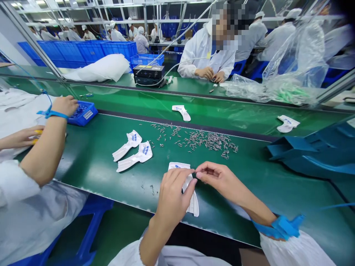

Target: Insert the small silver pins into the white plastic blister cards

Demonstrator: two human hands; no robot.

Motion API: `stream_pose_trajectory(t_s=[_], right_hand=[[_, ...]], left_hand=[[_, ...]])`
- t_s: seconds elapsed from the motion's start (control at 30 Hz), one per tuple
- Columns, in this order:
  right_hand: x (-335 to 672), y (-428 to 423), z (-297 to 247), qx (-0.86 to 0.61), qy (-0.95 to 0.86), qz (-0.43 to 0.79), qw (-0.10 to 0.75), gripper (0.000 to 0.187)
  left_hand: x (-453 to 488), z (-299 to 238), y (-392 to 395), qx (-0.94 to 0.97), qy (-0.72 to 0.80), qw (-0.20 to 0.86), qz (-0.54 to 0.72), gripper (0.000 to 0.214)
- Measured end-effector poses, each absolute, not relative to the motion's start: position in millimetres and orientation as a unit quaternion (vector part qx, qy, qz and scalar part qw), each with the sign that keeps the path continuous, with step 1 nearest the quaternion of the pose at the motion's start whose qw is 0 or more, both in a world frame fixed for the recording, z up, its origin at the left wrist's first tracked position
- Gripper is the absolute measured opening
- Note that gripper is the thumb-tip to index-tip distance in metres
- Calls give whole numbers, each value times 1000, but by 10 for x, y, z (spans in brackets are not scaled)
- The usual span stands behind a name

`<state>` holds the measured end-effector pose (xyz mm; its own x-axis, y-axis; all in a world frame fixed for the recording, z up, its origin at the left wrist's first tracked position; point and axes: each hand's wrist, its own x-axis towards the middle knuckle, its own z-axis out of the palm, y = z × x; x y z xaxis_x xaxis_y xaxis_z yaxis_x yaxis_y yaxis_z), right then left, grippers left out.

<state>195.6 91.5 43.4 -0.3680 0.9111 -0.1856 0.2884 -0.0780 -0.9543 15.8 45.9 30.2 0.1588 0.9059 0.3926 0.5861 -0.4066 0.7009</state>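
Note:
A white, curved plastic shell piece (195,202) with a blue marking lies on the green worktop near its front edge, partly hidden by my left hand. My left hand (174,192) is over it, fingers stretched forward and thumb apart from them. Its fingertips nearly meet those of my right hand (219,179), whose thumb and forefinger are pinched together. Whatever is in that pinch is too small to make out. Beyond my hands spreads a pile of small metal parts (213,140), possibly screws. Left of it rest two similar white shell pieces (128,145) (137,157).
Another white shell piece (181,112) and one farther right (287,123) lie on the green strip behind a dark rail. A teal chute-like bin (307,151) stands at right. At left, a co-worker's arm (47,144) reaches to a blue tray (88,113). Another person (208,51) works opposite.

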Motion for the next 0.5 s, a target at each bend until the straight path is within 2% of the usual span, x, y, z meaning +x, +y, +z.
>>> stream_pose_trajectory(t_s=[0.07, 0.23, 0.33, 0.5], right_hand=[[1951, 912, 452, -490, -628, 532, 287, 29], [2105, 961, 412, -562, -691, 371, 263, 26], [2150, 897, 399, -570, -678, 405, 229, 28], [1995, 686, 471, -529, -613, 541, 227, 32]], left_hand=[[196, 291, 521, 732, 516, 196, 399, 18], [57, 248, 552, 742, 531, 159, 377, 14], [-97, 257, 471, 723, 546, 164, 390, 16], [-78, 282, 255, 722, 530, 209, 391, 13]])
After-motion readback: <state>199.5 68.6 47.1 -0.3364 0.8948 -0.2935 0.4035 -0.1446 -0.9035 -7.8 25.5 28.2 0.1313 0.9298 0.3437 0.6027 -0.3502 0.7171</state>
